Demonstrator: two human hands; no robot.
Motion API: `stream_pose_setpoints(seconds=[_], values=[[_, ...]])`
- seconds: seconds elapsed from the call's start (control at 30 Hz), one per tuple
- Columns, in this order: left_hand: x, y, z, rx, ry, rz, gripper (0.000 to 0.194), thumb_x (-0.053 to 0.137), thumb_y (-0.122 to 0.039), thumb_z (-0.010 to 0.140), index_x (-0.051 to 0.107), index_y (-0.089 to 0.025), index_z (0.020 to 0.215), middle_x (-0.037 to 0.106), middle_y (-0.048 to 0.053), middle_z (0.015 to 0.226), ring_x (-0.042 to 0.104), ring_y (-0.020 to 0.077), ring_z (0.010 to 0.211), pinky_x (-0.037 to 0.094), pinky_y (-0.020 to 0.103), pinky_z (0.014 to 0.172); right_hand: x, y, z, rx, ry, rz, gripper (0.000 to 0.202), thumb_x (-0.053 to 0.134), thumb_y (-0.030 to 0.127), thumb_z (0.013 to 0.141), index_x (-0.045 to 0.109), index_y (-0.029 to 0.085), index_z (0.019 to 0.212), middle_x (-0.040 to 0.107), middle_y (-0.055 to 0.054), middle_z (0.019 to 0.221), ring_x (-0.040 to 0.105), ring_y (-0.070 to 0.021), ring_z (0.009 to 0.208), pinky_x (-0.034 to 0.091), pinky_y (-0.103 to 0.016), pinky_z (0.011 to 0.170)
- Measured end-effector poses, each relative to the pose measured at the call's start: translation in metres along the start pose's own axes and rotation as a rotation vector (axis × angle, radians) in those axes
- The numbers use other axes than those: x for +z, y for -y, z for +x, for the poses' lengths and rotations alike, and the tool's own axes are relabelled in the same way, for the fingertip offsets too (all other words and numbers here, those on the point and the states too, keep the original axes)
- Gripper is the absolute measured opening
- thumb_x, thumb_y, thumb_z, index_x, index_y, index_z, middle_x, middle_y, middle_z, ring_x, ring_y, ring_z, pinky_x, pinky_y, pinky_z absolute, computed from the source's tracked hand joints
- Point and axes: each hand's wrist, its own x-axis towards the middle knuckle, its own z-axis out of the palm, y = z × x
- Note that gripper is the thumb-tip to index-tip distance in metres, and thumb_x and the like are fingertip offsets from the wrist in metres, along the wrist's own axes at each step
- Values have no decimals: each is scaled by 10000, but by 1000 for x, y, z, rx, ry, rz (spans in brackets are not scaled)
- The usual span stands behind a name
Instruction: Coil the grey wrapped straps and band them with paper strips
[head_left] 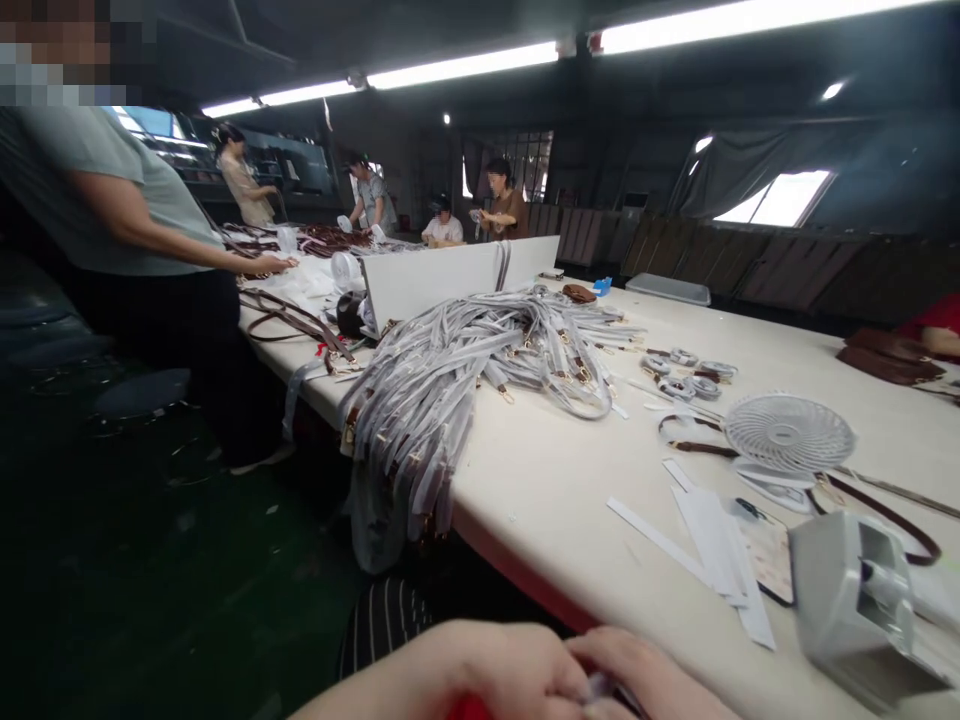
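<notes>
My left hand (517, 665) and my right hand (637, 665) meet at the bottom edge of the view, just off the front of the table. Both have their fingers closed around a small greyish piece with a dark part (606, 690). Most of it is covered by the fingers and cut off by the frame, so its kind is unclear. Beyond my hands, a large heap of straps in grey-white wrapping (450, 360), with gold clasps and brown ends, hangs over the table edge.
On the white table (540, 500) are a tape dispenser (840, 600), a phone (769, 560), white paper strips (712, 545), a round fan (787, 432) and several coiled straps (682, 385). A white board (457, 280) stands behind the heap. A co-worker (150, 220) stands left; other people work farther back.
</notes>
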Motion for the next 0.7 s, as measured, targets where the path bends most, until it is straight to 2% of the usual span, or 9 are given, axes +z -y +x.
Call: stream_pose_setpoints(seconds=[0.07, 0.1, 0.17, 0.2, 0.27, 0.37, 0.43, 0.6, 0.7], values=[[-8, -5, -6, 12, 59, -170, 383, 622, -588, 791, 657, -206, 797, 575, -48, 557, 497, 106, 456, 413, 218, 504, 6, 6, 7, -17, 155, 109, 491, 512, 630, 873, 612, 182, 699, 474, 26, 617, 407, -131, 585, 361, -237, 536], [-12, -4, -10, 21, 122, -296, 463, 573, -650, 801, 660, -198, 858, 606, -29, 581, 530, 123, 472, 441, 236, 525, 5, 4, 9, -22, 178, 161, 525, 484, 632, 888, 545, 173, 641, 381, 44, 589, 326, -111, 560, 288, -239, 501], [-21, 3, -20, 25, 246, -529, 608, 453, -732, 822, 661, -169, 918, 641, 14, 594, 565, 155, 474, 474, 278, 540, -1, -4, 8, -34, 145, 241, 530, 470, 621, 904, 456, 173, 621, 298, 53, 615, 259, -101, 579, 208, -256, 503], [-25, 7, -25, 26, 270, -600, 646, 414, -743, 831, 664, -155, 928, 648, 30, 597, 570, 162, 469, 477, 290, 537, -5, -9, 8, -37, 122, 265, 519, 471, 612, 910, 439, 175, 630, 293, 52, 630, 257, -102, 592, 197, -262, 512], [-28, 13, -32, 21, 237, -668, 620, 443, -716, 836, 664, -148, 949, 644, 29, 597, 562, 155, 454, 473, 288, 525, -11, -15, 6, -25, 110, 295, 507, 469, 600, 917, 436, 177, 638, 292, 51, 634, 254, -103, 600, 190, -269, 523], [-27, 14, -37, 42, 130, -679, 489, 641, -622, 775, 650, -165, 950, 581, -30, 588, 512, 99, 448, 451, 230, 510, -15, -16, 5, -5, 117, 307, 508, 469, 602, 915, 436, 180, 634, 288, 56, 610, 240, -101, 585, 174, -274, 519], [-26, 12, -40, 51, 82, -648, 447, 702, -567, 759, 649, -163, 942, 526, -51, 599, 467, 68, 472, 419, 190, 492, -15, -15, 5, -2, 120, 297, 513, 462, 606, 918, 422, 186, 627, 293, 59, 584, 241, -98, 564, 169, -273, 506], [-31, 9, -49, 74, 22, -638, 377, 665, -505, 826, 639, -146, 939, 474, -55, 602, 397, 52, 496, 323, 166, 448, -20, -12, 3, 25, 101, 269, 521, 460, 616, 912, 438, 182, 624, 311, 51, 586, 253, -105, 573, 186, -266, 504], [-35, 10, -55, 76, 8, -649, 368, 672, -490, 825, 637, -141, 937, 489, -53, 596, 422, 55, 493, 344, 166, 454, -24, -13, 0, 29, 107, 258, 527, 451, 625, 910, 506, 168, 651, 337, 41, 615, 274, -114, 593, 228, -258, 517]])
